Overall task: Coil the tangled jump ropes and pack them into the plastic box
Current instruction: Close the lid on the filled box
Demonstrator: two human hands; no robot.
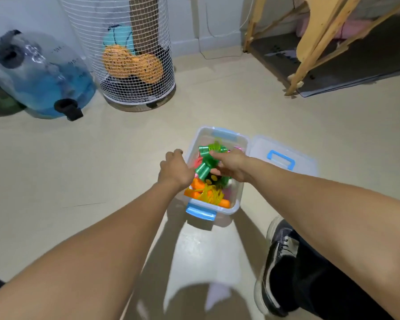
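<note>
My right hand (231, 165) has its fingers curled around the green rope bundle (207, 161) over the plastic box (239, 195); left hand (174, 169) is loosely curled at the rim, its grip hidden; I judge the ropes light, springy, slick; ribbed handles beneath my fingertips offer firmest hold; orange coils (203, 192) lie nearer my wrists.
</note>
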